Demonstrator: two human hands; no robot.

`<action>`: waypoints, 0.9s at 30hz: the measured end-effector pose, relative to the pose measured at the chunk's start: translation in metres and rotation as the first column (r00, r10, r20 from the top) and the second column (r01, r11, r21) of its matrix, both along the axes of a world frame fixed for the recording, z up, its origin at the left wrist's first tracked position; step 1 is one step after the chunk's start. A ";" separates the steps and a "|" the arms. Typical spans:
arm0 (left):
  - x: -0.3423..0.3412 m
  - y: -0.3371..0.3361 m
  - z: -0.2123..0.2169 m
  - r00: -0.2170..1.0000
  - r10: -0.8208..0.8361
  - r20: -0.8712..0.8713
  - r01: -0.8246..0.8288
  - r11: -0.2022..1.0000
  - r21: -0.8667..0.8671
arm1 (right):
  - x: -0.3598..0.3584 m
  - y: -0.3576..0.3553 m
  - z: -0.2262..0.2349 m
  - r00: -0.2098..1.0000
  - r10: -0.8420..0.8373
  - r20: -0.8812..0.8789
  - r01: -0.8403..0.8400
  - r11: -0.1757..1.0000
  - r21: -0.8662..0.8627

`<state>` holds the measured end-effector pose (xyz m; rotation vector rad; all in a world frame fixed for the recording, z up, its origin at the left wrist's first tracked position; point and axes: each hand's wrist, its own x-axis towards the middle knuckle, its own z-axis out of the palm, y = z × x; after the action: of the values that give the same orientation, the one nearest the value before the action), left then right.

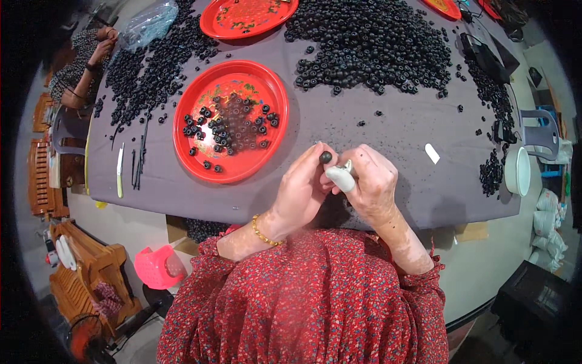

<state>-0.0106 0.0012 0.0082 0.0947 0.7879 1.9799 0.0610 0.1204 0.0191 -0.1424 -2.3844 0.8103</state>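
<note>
Near the table's front edge, my left hand is closed, pinching a small round black bead between thumb and fingertips. Close beside it, my right hand is curled shut, with a white cover over its thumb. Whatever this hand grips is mostly hidden by its fingers. Just left of both hands lies a round red tray with a patterned bottom, holding several loose black ring-shaped beads.
A large heap of black beads covers the far middle; another pile is far left. A pale-handled knife and thin dark rods lie left. A white piece and a pale bowl are right. Another person's hands work far left.
</note>
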 end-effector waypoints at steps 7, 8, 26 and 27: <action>0.003 -0.002 0.000 0.998 -0.013 0.062 0.012 1.000 0.010 | -0.004 -0.009 0.003 0.996 -0.080 0.027 0.080 0.997 0.016; 0.003 -0.002 0.000 0.997 -0.011 0.076 0.010 1.000 0.014 | -0.004 -0.010 0.002 0.993 -0.092 0.076 0.093 0.996 -0.012; -0.073 -0.066 -0.008 0.474 -0.134 -0.870 -0.571 0.706 -0.420 | -0.005 0.013 0.001 0.917 -0.053 0.395 0.232 0.877 -0.420; -0.084 -0.074 -0.014 0.358 -0.191 -0.914 -0.660 0.641 -0.392 | -0.005 0.019 0.002 0.910 -0.051 0.411 0.233 0.883 -0.407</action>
<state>-0.0949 -0.0729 -0.0061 0.6906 2.4885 1.5742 0.0557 0.1394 0.0213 -0.7268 -2.4562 1.3550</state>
